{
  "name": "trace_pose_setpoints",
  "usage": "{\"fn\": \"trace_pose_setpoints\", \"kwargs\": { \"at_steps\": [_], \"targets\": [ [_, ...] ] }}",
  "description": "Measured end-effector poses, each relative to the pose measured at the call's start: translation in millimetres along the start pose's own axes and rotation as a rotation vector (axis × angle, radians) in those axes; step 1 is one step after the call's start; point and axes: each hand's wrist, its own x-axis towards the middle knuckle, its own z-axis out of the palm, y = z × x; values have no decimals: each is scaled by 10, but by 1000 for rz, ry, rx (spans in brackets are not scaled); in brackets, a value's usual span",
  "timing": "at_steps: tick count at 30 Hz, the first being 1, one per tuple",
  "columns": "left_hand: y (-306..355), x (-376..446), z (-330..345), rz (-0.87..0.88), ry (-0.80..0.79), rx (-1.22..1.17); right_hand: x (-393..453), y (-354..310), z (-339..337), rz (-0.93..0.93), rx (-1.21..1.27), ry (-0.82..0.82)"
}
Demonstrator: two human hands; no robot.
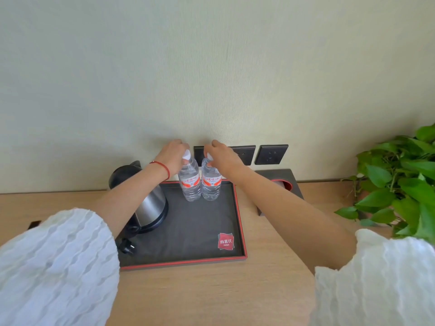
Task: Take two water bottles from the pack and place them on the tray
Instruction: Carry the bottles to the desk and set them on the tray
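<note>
Two clear water bottles with red-and-white labels stand upright, side by side, at the far edge of the dark tray (202, 231) with its red rim. My left hand (173, 157) grips the top of the left bottle (189, 182) around its white cap. The neck of the right bottle (211, 183) is held by my right hand (223, 158). Both bottle bases rest on the tray's surface. The pack is not in view.
A steel and black electric kettle (146, 203) stands on the tray's left side, its plug (127, 247) lying at the front left. A dark tissue box (282, 184) sits right of the tray, a leafy plant (400, 184) at the far right. Wall sockets (271, 154) are behind.
</note>
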Motion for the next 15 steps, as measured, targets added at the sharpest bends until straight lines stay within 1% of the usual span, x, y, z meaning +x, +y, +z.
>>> {"fn": "trace_pose_setpoints", "kwargs": {
  "at_steps": [4, 6, 10, 15],
  "targets": [
    [-15, 49, -25, 120, -57, -84, 6, 5, 8, 5, 8, 3],
    [-41, 60, -31, 151, -62, -113, 7, 14, 10, 12, 9, 7],
    [-123, 51, -36, 146, -43, -171, 14, 13, 21, 18, 6, 26],
    [-100, 42, 15, 101, 34, -250, 13, -15, 27, 22, 11, 43]
  ]
}}
